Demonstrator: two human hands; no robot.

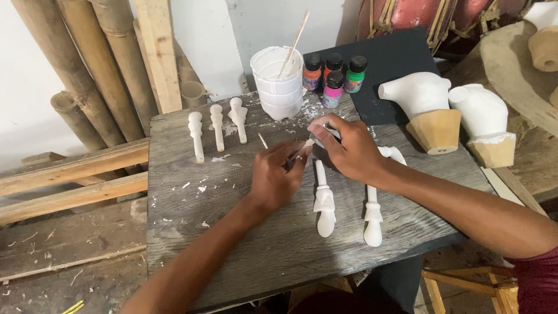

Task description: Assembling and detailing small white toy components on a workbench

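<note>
Pinching a thin tool, my left hand [273,177] works beside the white carved wooden spindle [323,200]. My right hand [346,148] clamps a small dark block [323,152], steadying it on the grey plank tabletop [192,215].

grey wooden board [192,232], white turned spindles [216,125], paint bottles [333,74], stacked cups [279,87]

Both hands meet mid-frame: left [273,177] pinching, right [349,148] curled closed.

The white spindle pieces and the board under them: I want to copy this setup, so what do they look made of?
The spindle pieces look like turned wood under matte white primer or paint, though cast plaster cannot be ruled out; no grain shows. The board looks like weathered grey wood, unfinished: open grain, white flecks.
</note>
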